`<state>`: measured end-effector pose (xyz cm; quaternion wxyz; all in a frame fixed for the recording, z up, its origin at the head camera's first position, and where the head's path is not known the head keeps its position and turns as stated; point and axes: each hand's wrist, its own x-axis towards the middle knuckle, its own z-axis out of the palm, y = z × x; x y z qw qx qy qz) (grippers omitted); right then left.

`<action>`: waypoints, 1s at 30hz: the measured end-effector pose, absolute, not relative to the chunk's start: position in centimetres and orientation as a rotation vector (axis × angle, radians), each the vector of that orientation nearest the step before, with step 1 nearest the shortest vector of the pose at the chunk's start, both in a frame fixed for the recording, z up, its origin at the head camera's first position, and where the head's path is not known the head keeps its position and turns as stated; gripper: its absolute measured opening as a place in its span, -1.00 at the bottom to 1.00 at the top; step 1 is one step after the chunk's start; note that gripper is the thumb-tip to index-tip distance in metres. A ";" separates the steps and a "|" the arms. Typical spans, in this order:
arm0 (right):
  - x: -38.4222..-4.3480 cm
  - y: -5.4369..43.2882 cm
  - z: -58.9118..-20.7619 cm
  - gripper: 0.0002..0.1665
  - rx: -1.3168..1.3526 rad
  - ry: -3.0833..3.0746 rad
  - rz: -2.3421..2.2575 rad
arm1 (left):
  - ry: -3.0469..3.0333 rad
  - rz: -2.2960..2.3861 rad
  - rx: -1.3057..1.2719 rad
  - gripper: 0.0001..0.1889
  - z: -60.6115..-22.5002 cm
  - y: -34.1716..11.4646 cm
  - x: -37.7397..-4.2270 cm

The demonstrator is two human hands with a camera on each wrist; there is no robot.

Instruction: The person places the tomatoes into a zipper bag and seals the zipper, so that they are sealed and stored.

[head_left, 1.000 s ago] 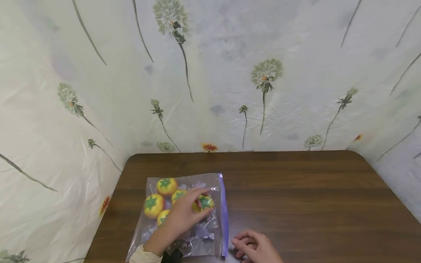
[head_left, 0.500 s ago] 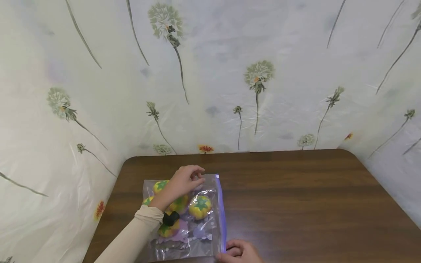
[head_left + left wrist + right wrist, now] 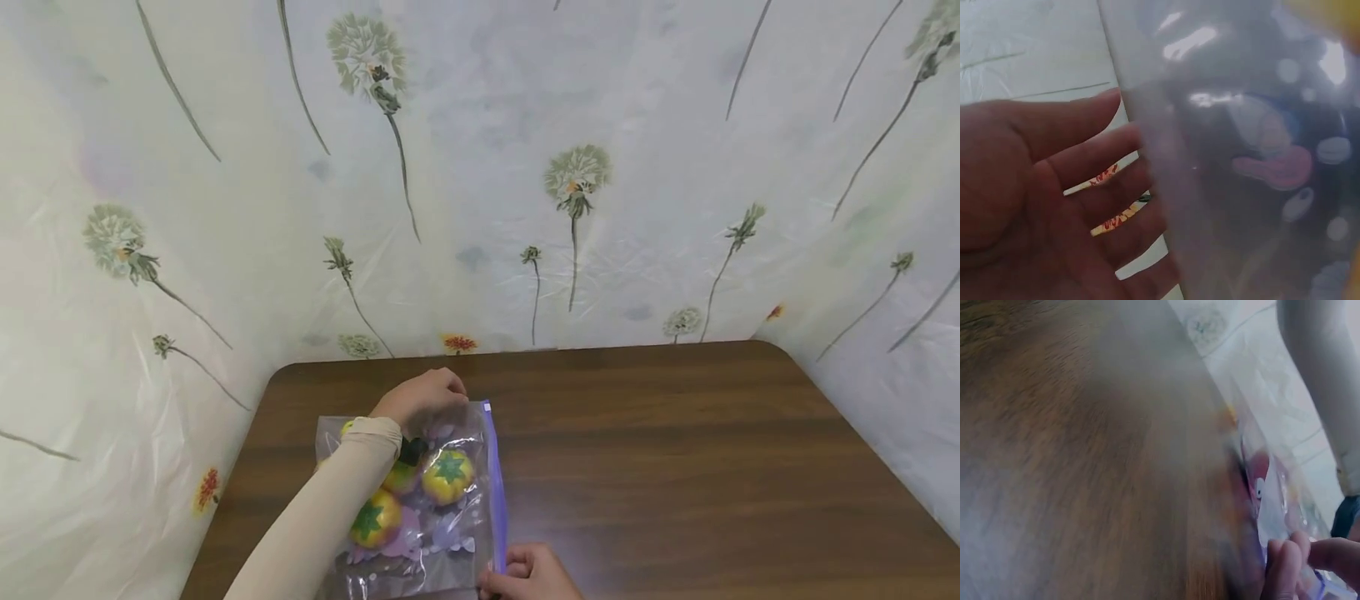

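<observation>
A clear zip bag (image 3: pixel 450 575) with a purple zip strip (image 3: pixel 497 492) and printed cartoon figures lies on the table. Inside are several round yellow-orange pieces (image 3: pixel 447 477) with green star-shaped tops, like toy persimmons; the left arm covers some. My left hand (image 3: pixel 420 396) is at the bag's far edge. In the left wrist view its thumb is apart from its loosely bent fingers, whose tips reach the bag's edge. My right hand (image 3: pixel 536 571) pinches the near end of the zip strip between thumb and fingers, also visible in the right wrist view.
The bag lies on the left part of a brown wood-grain table (image 3: pixel 660 467). Behind and beside the table hangs a pale sheet (image 3: pixel 465 167) printed with dandelions. A beige sleeve (image 3: pixel 315 517) crosses over the bag's left side.
The left hand has moved from over the pieces to the bag's far edge. The right hand has come left from the bare table and now pinches the zip strip's near end.
</observation>
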<state>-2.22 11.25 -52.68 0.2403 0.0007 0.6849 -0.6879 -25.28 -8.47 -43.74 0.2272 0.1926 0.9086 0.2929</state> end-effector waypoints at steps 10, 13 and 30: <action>-2.1 11.1 -52.8 -0.68 -0.069 1.957 -1.857 | 2.393 0.744 0.682 -0.83 -43.9 -8.1 -26.8; -2.0 11.2 -53.0 -0.66 -0.066 1.930 -1.865 | 2.417 0.715 0.682 -0.85 -43.9 -8.2 -27.0; -4.6 16.8 -51.7 -0.67 0.018 1.915 -1.843 | 2.506 0.867 0.609 -0.78 -43.7 -11.9 -27.4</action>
